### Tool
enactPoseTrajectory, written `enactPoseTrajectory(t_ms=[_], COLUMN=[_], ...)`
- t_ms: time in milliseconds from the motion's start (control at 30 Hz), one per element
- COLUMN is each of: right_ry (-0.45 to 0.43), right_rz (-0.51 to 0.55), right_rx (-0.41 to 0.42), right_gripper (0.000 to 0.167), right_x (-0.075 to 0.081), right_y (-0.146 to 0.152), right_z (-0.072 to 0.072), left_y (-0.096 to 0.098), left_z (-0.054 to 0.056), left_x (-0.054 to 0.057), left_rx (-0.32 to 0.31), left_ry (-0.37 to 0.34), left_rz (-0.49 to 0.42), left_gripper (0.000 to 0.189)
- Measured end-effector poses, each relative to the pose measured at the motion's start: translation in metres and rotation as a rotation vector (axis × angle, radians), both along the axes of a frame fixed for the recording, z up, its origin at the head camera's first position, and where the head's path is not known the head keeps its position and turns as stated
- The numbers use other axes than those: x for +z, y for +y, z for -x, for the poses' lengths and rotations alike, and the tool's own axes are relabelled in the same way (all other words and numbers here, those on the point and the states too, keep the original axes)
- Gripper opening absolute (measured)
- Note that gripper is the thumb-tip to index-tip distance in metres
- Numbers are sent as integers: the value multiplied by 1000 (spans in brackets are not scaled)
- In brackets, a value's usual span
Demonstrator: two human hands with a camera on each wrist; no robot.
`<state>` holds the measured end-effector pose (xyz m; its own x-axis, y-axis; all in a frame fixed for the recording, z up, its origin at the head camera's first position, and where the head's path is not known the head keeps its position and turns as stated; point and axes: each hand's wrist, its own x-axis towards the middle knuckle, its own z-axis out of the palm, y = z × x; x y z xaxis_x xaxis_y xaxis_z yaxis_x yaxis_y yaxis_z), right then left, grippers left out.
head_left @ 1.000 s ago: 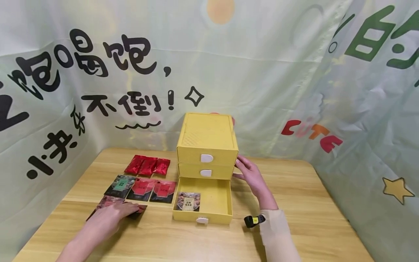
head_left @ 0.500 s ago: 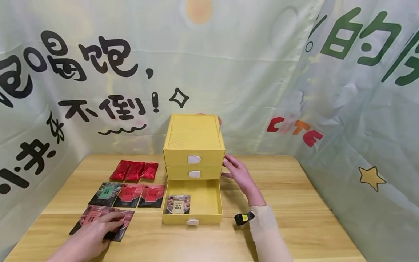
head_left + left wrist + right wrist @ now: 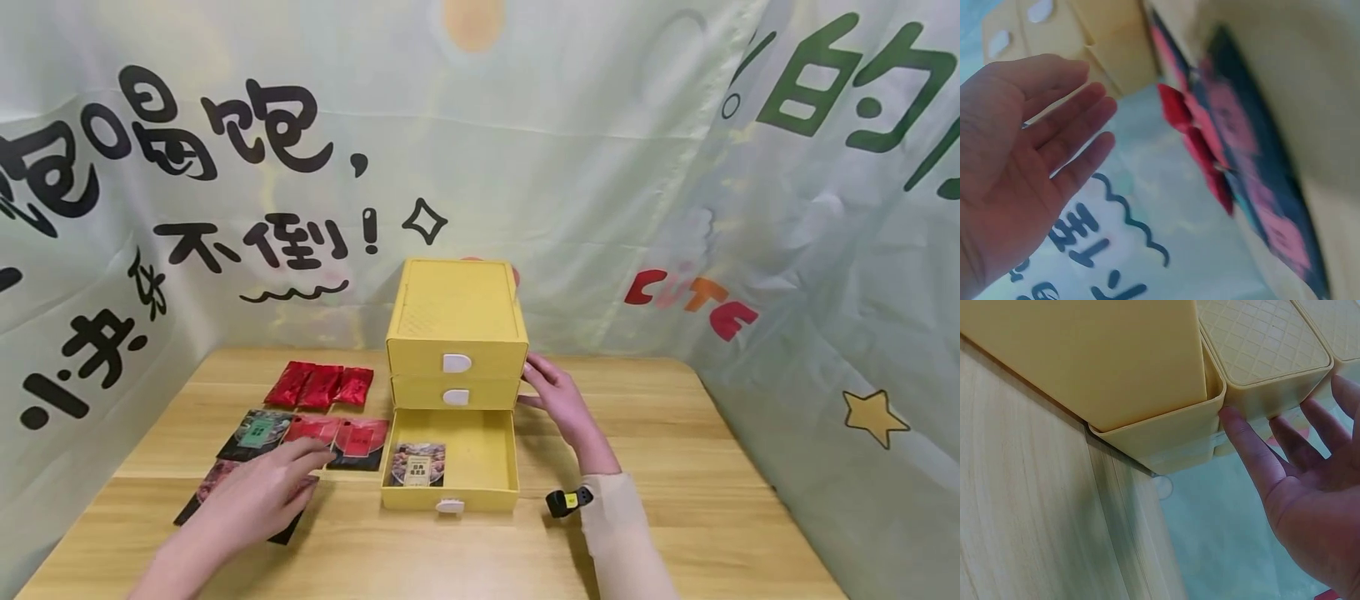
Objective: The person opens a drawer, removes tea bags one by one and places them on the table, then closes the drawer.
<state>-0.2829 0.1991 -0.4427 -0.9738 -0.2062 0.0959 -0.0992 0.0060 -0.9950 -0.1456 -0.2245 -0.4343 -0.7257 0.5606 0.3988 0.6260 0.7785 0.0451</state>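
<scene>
My left hand (image 3: 251, 500) hovers over the front row of flat tea sachets (image 3: 202, 490), partly hiding them. Its fingers are loosely bent with nothing between them, as the left wrist view shows. Behind are a green-labelled sachet (image 3: 257, 431) and two red-labelled sachets (image 3: 360, 442). My right hand (image 3: 564, 408) rests its fingertips against the right side of a yellow drawer box (image 3: 459, 300); in the right wrist view, its fingers touch the box wall. The bottom drawer (image 3: 483, 458) is pulled out, with one sachet (image 3: 418, 465) lying in its left part.
Several shiny red packets (image 3: 321, 387) lie in a row at the back left of the wooden table (image 3: 660, 442). Two upper drawers with white tabs are closed. A printed cloth (image 3: 570, 183) hangs behind and at both sides.
My left hand has come off the front sachets and moved slightly forward and right, empty. The head view swung right, then partly back. My right hand stays on the box's side.
</scene>
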Motion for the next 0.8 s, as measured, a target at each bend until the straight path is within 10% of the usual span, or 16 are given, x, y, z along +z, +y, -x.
enactPoseTrajectory(t_ms=[467,800], right_ry=[18,18], right_rz=[-18,-20], right_rx=[5,11], right_gripper=[50,51], right_x=[-2,-1], right_y=[1,1], right_z=[1,1], left_y=[73,112], left_z=[43,62], left_x=[30,22], left_rx=[-81,-144], left_ry=[-14,-241], left_rz=[-31,62], left_gripper=[37,30])
